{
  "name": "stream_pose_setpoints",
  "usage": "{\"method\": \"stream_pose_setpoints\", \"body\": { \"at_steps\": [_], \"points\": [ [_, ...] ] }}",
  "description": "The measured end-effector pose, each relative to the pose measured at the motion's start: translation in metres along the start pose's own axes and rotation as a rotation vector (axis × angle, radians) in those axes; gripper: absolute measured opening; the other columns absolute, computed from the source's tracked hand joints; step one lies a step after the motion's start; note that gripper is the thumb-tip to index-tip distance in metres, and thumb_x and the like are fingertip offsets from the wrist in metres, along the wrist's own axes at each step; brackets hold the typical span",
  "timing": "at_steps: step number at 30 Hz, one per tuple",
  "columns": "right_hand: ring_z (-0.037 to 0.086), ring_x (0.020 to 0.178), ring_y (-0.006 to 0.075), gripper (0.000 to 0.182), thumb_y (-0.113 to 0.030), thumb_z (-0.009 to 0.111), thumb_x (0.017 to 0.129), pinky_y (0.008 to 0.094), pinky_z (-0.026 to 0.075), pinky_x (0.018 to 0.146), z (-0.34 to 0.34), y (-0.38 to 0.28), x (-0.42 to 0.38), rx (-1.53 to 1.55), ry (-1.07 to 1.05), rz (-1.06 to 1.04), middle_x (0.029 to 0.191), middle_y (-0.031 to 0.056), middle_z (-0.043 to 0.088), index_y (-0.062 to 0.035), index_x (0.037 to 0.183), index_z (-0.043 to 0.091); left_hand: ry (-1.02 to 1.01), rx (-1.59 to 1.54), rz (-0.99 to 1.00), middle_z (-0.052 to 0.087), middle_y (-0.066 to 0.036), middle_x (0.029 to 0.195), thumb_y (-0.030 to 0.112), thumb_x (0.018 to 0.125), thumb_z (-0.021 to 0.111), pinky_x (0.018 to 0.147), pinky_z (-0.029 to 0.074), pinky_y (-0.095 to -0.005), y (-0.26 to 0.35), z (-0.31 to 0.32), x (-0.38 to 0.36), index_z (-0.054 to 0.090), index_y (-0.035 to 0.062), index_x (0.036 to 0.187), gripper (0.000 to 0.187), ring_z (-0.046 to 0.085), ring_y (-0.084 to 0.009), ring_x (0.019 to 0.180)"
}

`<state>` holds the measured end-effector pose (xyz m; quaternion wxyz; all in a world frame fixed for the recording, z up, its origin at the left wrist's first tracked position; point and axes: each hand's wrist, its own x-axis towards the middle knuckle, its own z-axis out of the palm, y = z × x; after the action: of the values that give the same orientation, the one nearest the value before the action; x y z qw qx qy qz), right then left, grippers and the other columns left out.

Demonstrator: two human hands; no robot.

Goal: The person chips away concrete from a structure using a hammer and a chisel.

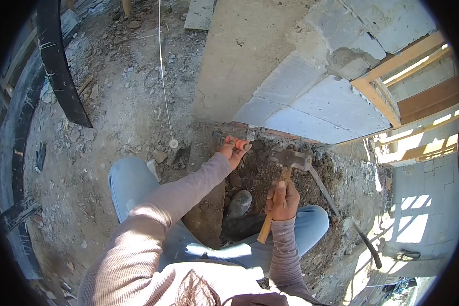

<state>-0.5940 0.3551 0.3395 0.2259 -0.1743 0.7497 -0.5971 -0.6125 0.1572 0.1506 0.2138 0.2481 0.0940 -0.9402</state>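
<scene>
My left hand (231, 154) is closed around a chisel with an orange grip (235, 142), low by the foot of the wall. The chisel lies roughly sideways, its butt end to the right; its tip is hard to make out against the dirt. My right hand (283, 200) grips the wooden handle (265, 227) of a short sledgehammer. The steel hammer head (290, 158) is raised to the right of the chisel, apart from it. Below the hands, a dusty shoe (239, 203) rests in the dug-out soil between my bent knees.
A wall of grey blocks (311, 109) with a plastered face (239, 56) rises ahead. A white string (163, 76) ends at a small disc (174, 144) on the left. A long metal bar (327, 196) lies at right, near a wooden frame (377, 97). A black strip (58, 66) stands at left.
</scene>
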Motion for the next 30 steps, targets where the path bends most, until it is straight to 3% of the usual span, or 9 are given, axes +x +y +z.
{"method": "stream_pose_setpoints", "body": {
  "at_steps": [2, 4, 7, 10, 12, 13, 15, 23, 30],
  "points": [
    [0.044, 0.039, 0.0073, 0.036, -0.035, 0.046, 0.102, 0.0227, 0.036, 0.035, 0.003, -0.019, -0.001, 0.01, 0.082, -0.142, 0.062, 0.0034, 0.051, 0.0004, 0.101, 0.051, 0.07, -0.149, -0.003, 0.047, -0.022, 0.123, 0.012, 0.103, 0.039, 0.103, 0.048, -0.058, 0.006, 0.009, 0.001, 0.046, 0.0043, 0.108, 0.011, 0.055, -0.0389, 0.117],
    [0.045, 0.039, 0.0093, 0.035, -0.035, 0.043, 0.103, 0.022, 0.039, 0.037, 0.013, -0.04, 0.002, 0.019, 0.254, -0.408, 0.063, 0.0052, 0.052, 0.0001, 0.101, 0.048, 0.075, -0.171, -0.016, 0.047, -0.022, 0.124, 0.011, 0.102, 0.04, 0.103, 0.048, -0.058, 0.008, 0.008, 0.007, 0.047, 0.0045, 0.106, 0.01, 0.054, -0.0397, 0.117],
    [0.048, 0.041, 0.0112, 0.037, -0.037, 0.041, 0.103, 0.0218, 0.038, 0.038, 0.039, -0.036, 0.014, 0.223, 0.439, -0.514, 0.062, 0.0062, 0.052, -0.0006, 0.098, 0.047, 0.054, -0.166, -0.016, 0.047, -0.021, 0.123, 0.011, 0.102, 0.041, 0.103, 0.048, -0.0577, 0.007, 0.006, 0.005, 0.047, 0.0045, 0.104, 0.009, 0.054, -0.0404, 0.118],
    [0.049, 0.04, 0.0131, 0.041, -0.042, 0.041, 0.102, 0.025, 0.041, 0.037, 0.056, 0.04, 0.026, -0.043, 0.442, -0.354, 0.058, 0.0062, 0.05, -0.0029, 0.091, 0.045, -0.007, -0.124, -0.019, 0.05, -0.019, 0.118, 0.012, 0.101, 0.043, 0.103, 0.048, -0.0569, 0.003, -0.006, 0.007, 0.047, 0.004, 0.103, 0.009, 0.054, -0.0399, 0.117],
    [0.046, 0.037, 0.013, 0.04, -0.042, 0.043, 0.101, 0.0276, 0.04, 0.034, 0.063, 0.093, 0.042, -0.08, 0.07, -0.031, 0.055, 0.0053, 0.048, -0.0047, 0.086, 0.045, -0.044, -0.114, -0.027, 0.051, -0.018, 0.115, 0.012, 0.101, 0.044, 0.102, 0.049, -0.0563, 0.002, -0.01, 0.008, 0.047, 0.0039, 0.102, 0.009, 0.054, -0.0396, 0.117],
    [0.046, 0.037, 0.013, 0.04, -0.042, 0.043, 0.101, 0.0276, 0.04, 0.034, 0.057, 0.096, 0.039, -0.078, 0.078, -0.029, 0.055, 0.0053, 0.048, -0.0047, 0.086, 0.045, 0.019, -0.118, -0.019, 0.052, -0.016, 0.111, 0.011, 0.101, 0.045, 0.101, 0.05, -0.0558, 0.002, -0.01, 0.007, 0.047, 0.004, 0.101, 0.008, 0.054, -0.0395, 0.117],
    [0.044, 0.037, 0.0122, 0.038, -0.041, 0.045, 0.101, 0.0289, 0.038, 0.032, 0.045, 0.087, 0.037, 0.205, 0.102, 0.296, 0.054, 0.004, 0.046, -0.0056, 0.085, 0.046, 0.077, -0.113, -0.012, 0.053, -0.015, 0.107, 0.01, 0.1, 0.046, 0.1, 0.051, -0.0552, 0.003, -0.007, 0.012, 0.047, 0.0041, 0.1, 0.006, 0.055, -0.0393, 0.116],
    [0.042, 0.038, 0.0132, 0.039, -0.042, 0.036, 0.103, 0.0273, 0.04, 0.034, 0.001, 0.012, 0.04, 0.36, 0.563, -0.362, 0.055, 0.0048, 0.043, -0.0048, 0.094, 0.043, 0.049, -0.08, 0.036, 0.052, -0.011, 0.108, 0.008, 0.101, 0.044, 0.099, 0.052, -0.055, -0.018, -0.016, 0.022, 0.047, 0.0061, 0.102, 0.004, 0.052, -0.0388, 0.121],
    [0.04, 0.037, 0.0131, 0.04, -0.042, 0.036, 0.103, 0.0276, 0.039, 0.034, 0.002, 0.023, 0.044, 0.354, 0.489, -0.147, 0.055, 0.0061, 0.043, -0.0038, 0.094, 0.042, 0.045, -0.101, -0.047, 0.051, -0.017, 0.12, 0.008, 0.1, 0.046, 0.101, 0.052, -0.0525, -0.013, -0.01, 0.011, 0.045, 0.0021, 0.107, 0.01, 0.049, -0.0374, 0.126]
  ]
}}
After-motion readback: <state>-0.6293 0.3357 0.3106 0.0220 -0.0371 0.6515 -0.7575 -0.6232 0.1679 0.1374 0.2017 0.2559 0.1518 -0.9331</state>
